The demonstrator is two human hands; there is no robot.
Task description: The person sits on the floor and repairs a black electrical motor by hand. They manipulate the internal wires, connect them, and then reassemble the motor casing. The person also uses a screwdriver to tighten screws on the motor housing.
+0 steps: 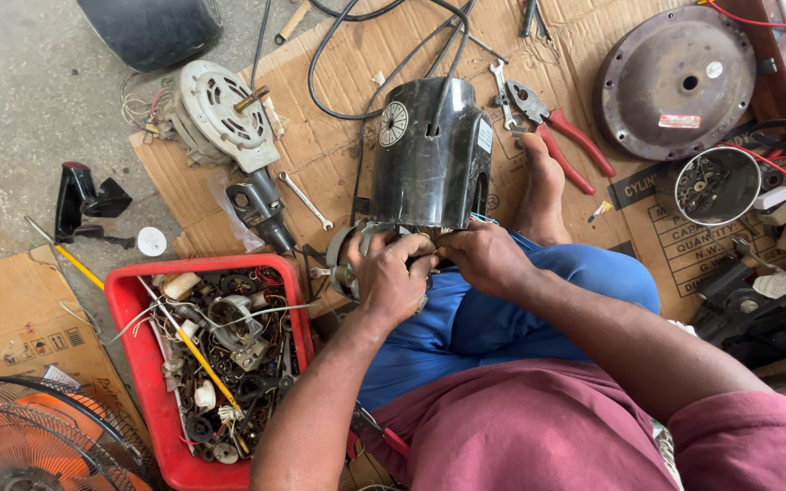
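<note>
Left hand [391, 277] fingers curled around grey motor part [349, 255] under black fan housing [431, 155]; right hand [484, 257] fingers pinching wires beside it, red tray [138, 364] nearby

Both hands work at the base of a black motor housing [431, 155]: the left hand [393, 277] grips its metal bracket [349, 250], the right hand [484, 255] touches beside it. A red parts tray [143, 382] sits near the cardboard's [338, 145] left edge.

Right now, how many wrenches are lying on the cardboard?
2. One wrench lies left of the black motor cover; another wrench lies right of it, beside the red-handled pliers. Others may be hidden among the clutter.
</note>
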